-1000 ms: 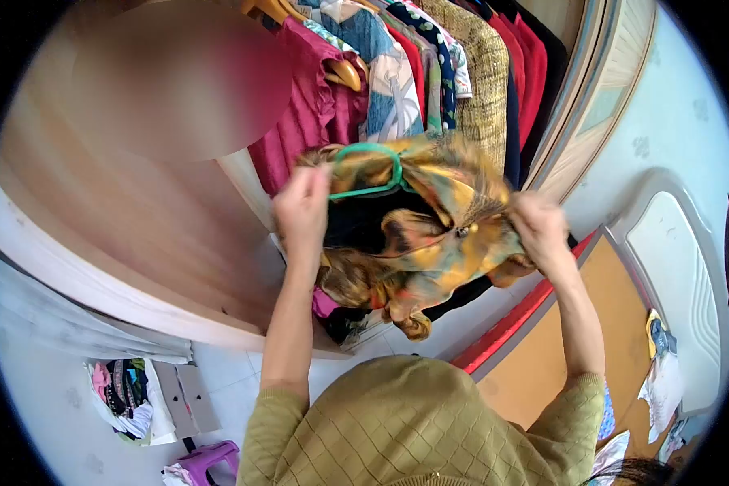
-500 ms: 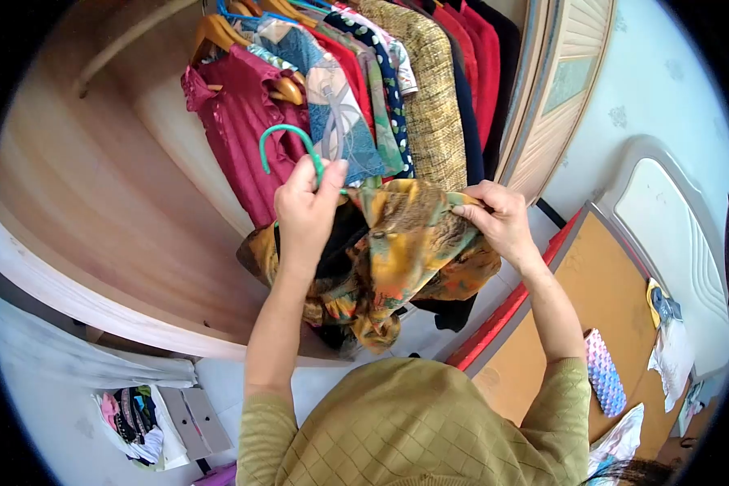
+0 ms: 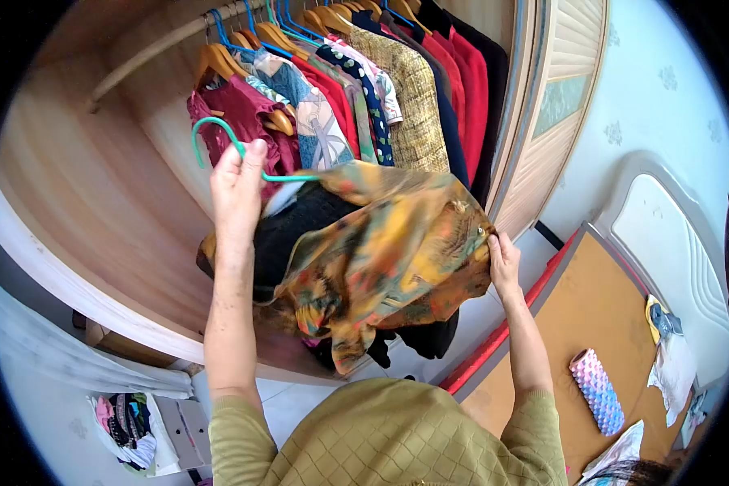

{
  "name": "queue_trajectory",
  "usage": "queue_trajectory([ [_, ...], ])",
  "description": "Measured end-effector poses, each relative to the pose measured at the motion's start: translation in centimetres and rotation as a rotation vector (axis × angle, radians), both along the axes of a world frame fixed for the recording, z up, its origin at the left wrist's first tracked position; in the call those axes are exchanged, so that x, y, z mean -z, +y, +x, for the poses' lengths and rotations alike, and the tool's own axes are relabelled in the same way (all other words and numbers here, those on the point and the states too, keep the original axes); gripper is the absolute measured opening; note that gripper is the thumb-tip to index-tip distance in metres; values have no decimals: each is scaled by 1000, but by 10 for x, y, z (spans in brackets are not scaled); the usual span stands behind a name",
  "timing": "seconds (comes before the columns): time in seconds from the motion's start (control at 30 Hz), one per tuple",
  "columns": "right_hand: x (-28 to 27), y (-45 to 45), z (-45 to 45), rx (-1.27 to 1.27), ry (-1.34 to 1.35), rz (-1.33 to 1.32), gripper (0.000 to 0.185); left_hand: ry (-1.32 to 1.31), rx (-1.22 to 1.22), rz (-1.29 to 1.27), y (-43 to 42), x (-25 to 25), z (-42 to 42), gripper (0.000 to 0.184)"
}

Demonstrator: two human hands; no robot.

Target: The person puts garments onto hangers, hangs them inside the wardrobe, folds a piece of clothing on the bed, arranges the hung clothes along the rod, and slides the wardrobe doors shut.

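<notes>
My left hand (image 3: 239, 182) is closed around the neck of a green hanger (image 3: 287, 177), just below its hook. A patterned garment (image 3: 405, 227) in brown, yellow and green, dark inside, hangs partly on that hanger. At the garment's right edge, my right hand (image 3: 504, 263) pinches the cloth and holds it spread out. The garment's middle is blurred by motion, and the hanger's right arm is hidden under the cloth. Behind my left hand hangs a maroon top (image 3: 247, 121) on a wooden hanger.
A wardrobe rod (image 3: 150, 53) carries several clothes, among them a yellow tweed jacket (image 3: 405, 97) and a red jacket (image 3: 474, 89). To the right stands a bed (image 3: 571, 312) with a bumpy foam roller (image 3: 597, 392) on it. Folded clothes (image 3: 130, 425) lie at lower left.
My left hand has moved left with the green hanger. The garment is now spread wider, its right edge drawn lower by my right hand. The view has tilted up to show more of the rod.
</notes>
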State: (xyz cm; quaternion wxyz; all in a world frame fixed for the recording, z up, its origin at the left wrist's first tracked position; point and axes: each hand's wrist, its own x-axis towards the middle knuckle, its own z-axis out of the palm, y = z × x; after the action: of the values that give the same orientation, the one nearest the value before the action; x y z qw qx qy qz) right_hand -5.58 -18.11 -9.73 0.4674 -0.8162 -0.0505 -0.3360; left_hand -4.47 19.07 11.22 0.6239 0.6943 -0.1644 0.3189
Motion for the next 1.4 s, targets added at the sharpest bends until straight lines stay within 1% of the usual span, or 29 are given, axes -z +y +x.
queue_trajectory([
  [0.03,17,-8,2,14,40,-28,24,33,-32,7,3,-5,-2,22],
  [0.07,33,-14,1,57,148,-143,25,20,-17,5,0,-7,-3,22],
  [0.13,50,-3,-11,-8,230,-118,26,-2,-17,33,-5,-7,0,23],
  [0.17,51,8,-16,-56,288,-80,25,-7,-29,66,-6,-3,5,23],
  [0.23,43,17,-20,-47,444,-205,23,8,-49,114,-10,1,6,24],
  [0.3,36,22,-20,-72,247,-73,30,-3,-27,134,-11,10,16,26],
  [0.33,29,23,-17,-80,149,17,34,16,-94,206,-11,14,17,29],
  [0.37,19,24,-14,-88,52,106,40,35,-111,240,-12,18,18,30],
  [0.4,-1,27,-16,-79,-66,-15,42,42,-126,261,-17,20,17,30],
  [0.47,-58,42,-27,-53,-292,-256,47,67,-150,331,-22,24,16,32],
  [0.5,-78,48,-28,-66,-349,-389,50,45,-150,347,-26,26,14,32],
  [0.57,-107,64,-25,-79,-358,-474,41,-4,-152,377,-34,27,11,31],
  [0.67,-105,67,-2,-263,-338,-457,28,-52,-122,428,-36,31,8,27],
  [0.7,-98,65,6,-291,-321,-397,17,-71,-119,445,-33,33,6,27],
  [0.77,-87,63,15,-378,-301,-342,13,-50,-125,486,-30,33,0,26],
  [0.83,-82,70,11,-359,-230,-242,11,3,-126,514,-26,35,-3,26],
  [0.97,-66,71,7,-374,-100,-121,10,-14,-126,486,-19,36,-4,28],
  [1.1,-63,71,7,-240,-244,-280,11,27,-113,524,-17,36,-7,28],
  [1.2,-56,71,8,-128,-197,-231,11,30,-108,514,-18,37,-6,28],
  [1.3,-61,67,4,-222,101,-32,15,10,-98,476,-17,40,-2,27],
  [1.4,-56,58,5,-325,302,86,15,8,-73,419,-14,40,2,27],
])
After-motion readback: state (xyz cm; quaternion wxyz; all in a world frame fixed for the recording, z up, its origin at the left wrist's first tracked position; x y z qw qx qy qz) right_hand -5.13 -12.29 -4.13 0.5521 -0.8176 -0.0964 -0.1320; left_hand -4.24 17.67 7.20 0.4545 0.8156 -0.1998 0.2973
